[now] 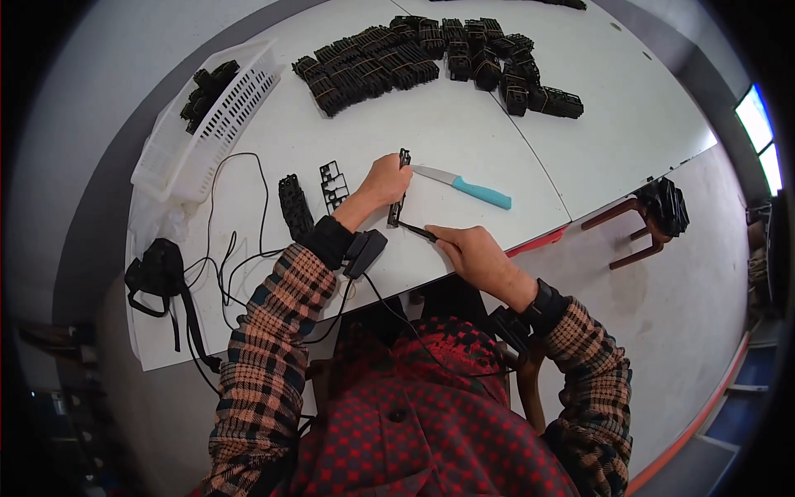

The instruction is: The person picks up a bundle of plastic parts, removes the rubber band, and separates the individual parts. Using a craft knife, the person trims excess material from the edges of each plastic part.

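Note:
My left hand (386,179) is closed round a narrow black plastic part (396,213), which stands on edge above the white table. In my right hand (480,257) is a slim dark pointed tool (416,231), its tip against or very near the part's lower end; its exact kind is too small to make out. A knife with a turquoise handle (482,193) lies just right of my left hand, its blade pointing toward the part. Left of my left wrist lie a flat black plastic frame (334,184) and a black stack of similar parts (295,207).
Banded bundles of black plastic parts (373,62) cover the far table. At left stands a white perforated basket (240,95) holding more black parts. A loose black cable (263,186) and black pouch (157,269) lie near the left edge. A brown stool (633,232) stands at right.

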`<state>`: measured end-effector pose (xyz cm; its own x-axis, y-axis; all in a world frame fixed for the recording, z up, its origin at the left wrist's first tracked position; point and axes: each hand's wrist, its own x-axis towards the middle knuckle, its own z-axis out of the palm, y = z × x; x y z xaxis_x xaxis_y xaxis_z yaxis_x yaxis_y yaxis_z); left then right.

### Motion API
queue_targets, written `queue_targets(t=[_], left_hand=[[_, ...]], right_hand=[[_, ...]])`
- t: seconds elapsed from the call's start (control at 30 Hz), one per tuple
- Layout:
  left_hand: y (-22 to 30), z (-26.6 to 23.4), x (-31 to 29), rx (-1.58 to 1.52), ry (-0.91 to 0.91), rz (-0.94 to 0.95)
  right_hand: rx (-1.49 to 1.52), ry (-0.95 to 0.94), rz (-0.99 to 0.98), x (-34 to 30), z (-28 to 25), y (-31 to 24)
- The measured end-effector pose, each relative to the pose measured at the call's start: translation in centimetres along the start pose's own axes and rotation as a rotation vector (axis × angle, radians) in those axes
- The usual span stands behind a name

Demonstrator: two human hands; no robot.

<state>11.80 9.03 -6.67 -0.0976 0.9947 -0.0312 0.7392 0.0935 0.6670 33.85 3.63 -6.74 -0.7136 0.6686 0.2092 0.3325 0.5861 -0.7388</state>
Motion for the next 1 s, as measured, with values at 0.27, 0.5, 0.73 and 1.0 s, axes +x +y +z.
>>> queue_targets(t=[0.27, 0.5, 0.73, 1.0], left_hand=[[0.0, 0.4, 0.1, 0.010, 0.002, 0.004], [0.2, 0.8, 0.0, 0.026, 0.008, 0.012], [0.6, 0.4, 0.2, -0.013, -0.064, -0.010], [0.1, 0.0, 0.5, -0.016, -0.102, -0.012]], right_hand=[[-0.066, -0.109, 0.000, 0.2, -0.2, -0.1], [-0.417, -0.189, 0.005, -0.2, -0.4, -0.9], [-0.134, -0.052, -0.046, 0.0, -0.1, 1.0], [-0.080, -0.004, -0.008, -0.1, 0.1, 0.7]])
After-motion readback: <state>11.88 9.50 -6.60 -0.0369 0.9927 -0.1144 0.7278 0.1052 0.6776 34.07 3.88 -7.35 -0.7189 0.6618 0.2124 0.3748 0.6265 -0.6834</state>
